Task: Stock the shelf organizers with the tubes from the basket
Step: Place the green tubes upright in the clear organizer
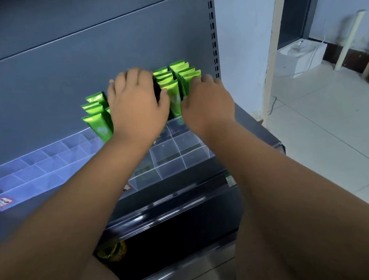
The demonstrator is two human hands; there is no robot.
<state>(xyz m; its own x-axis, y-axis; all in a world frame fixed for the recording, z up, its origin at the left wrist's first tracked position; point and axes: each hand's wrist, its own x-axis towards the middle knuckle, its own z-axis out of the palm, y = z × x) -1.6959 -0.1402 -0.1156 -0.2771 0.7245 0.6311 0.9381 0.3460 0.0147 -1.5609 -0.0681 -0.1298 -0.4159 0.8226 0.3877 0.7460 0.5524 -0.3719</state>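
head view: green tubes [97, 125] fill back cells of clear organizers [43, 179]; left hand [137, 108] spread, right hand [207, 106] grip unclear.

Green flat-ended tubes [174, 94]: smooth plastic laminate, glossy with a metallic sheen. Clear compartmented organizer trays [30, 169]: transparent hard plastic, polished, bright reflective edges. Dark grey shelf back panel [74, 60]: painted metal, matt, smooth. Shelf-front rail [164, 210]: glossy clear plastic strip. Pale floor tiles [342, 130]: smooth, faint sheen.
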